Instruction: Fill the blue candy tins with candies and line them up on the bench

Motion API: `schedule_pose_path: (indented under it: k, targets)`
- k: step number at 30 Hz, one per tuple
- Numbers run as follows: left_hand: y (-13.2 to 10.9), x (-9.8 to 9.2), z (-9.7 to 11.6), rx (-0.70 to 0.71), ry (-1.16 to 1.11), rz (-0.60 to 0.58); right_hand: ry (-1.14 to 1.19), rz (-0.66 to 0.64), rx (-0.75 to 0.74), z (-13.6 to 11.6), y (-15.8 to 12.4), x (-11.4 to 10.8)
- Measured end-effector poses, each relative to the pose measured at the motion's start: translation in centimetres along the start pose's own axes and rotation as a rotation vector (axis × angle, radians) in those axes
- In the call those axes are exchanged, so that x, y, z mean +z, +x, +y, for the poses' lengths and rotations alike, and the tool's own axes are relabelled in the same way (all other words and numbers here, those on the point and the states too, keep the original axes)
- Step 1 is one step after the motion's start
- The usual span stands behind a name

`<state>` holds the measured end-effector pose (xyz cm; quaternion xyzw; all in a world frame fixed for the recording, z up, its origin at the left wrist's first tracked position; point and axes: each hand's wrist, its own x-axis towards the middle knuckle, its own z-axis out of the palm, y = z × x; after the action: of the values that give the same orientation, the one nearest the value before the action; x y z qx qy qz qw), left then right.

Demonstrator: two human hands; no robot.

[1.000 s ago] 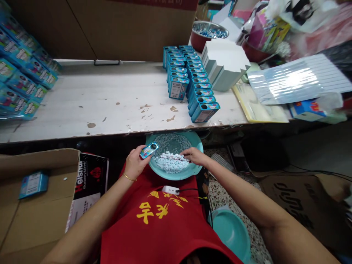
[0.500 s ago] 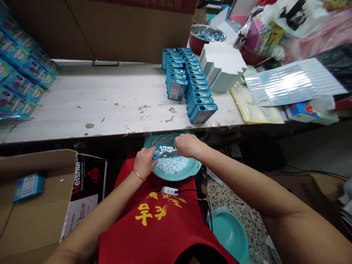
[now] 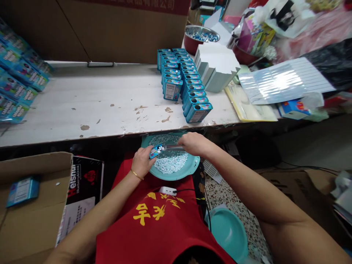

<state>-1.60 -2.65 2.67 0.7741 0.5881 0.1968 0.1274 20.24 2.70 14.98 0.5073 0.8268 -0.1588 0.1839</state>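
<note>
My left hand (image 3: 142, 162) is closed around a small blue tin (image 3: 156, 150), tilted over the bowl with its opening to the right. Several white pellets (image 3: 161, 149) sit at that opening. My right hand (image 3: 195, 144) grips a narrow shiny scoop (image 3: 173, 147), its tip at the tin's mouth; whether it is metal or clear plastic I cannot tell. Both hands are above a turquoise bowl (image 3: 193, 168) of white and pale blue pellets, which rests at my lap under the table edge.
On the white table (image 3: 115, 110) stand rows of blue tins (image 3: 198, 112), a stack of white card (image 3: 216, 66) and a steel bowl (image 3: 192, 44) of small blue pieces. A carton (image 3: 41, 227) with one blue pack lies left. Another turquoise basin (image 3: 229, 233) is on the floor.
Pellets that filled the scoop have mostly gone from it, with a few left at the tin's mouth. My right hand has shifted slightly right, and the whole view has moved a little.
</note>
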Motion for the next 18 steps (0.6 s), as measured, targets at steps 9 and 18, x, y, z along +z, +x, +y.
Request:
schedule_pose_path:
  k: [9, 18]
  targets:
    - [-1.2, -1.4, -1.8, -0.146, -0.117, 0.111, 0.079, -0.002, 0.125, 1.9, 5.9, 12.9]
    - [-1.5, -1.9, -1.8, -0.223, -0.150, 0.145, 0.201, -0.129, -0.083, -0.9, 7.6, 18.8]
